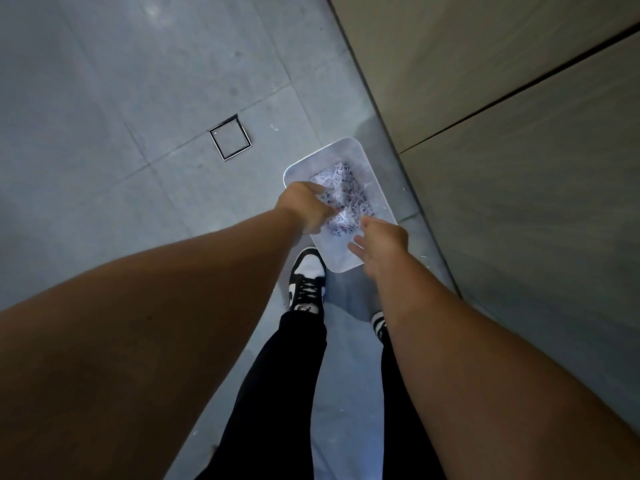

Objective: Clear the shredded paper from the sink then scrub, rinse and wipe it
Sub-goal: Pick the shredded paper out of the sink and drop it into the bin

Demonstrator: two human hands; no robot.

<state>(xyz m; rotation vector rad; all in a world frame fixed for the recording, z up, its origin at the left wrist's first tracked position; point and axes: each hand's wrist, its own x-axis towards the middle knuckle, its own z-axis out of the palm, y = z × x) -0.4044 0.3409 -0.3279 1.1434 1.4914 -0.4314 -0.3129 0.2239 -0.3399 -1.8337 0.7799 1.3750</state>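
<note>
While the shredded paper [346,188] lies heaped in the white bin [341,263], the left hand [304,206] curls over its nine o'clock rim, hold unclear, the right hand [381,244] spreads open at five o'clock, and shreds clinging to fingers may fall past it onto the floor [138,98].

white rectangular bin [341,150] on grey tiled floor [104,98], just beside a beige cabinet front [519,133] — holds shredded paper [346,188]. left hand [306,207] over the bin, fingers bent down at the paper; grip unclear. right hand [382,244] above the near rim, fingers loosely spread. square floor drain [230,137] well apart. black trousers [277,393]; black-and-white shoe [306,278] — near the bin.
</note>
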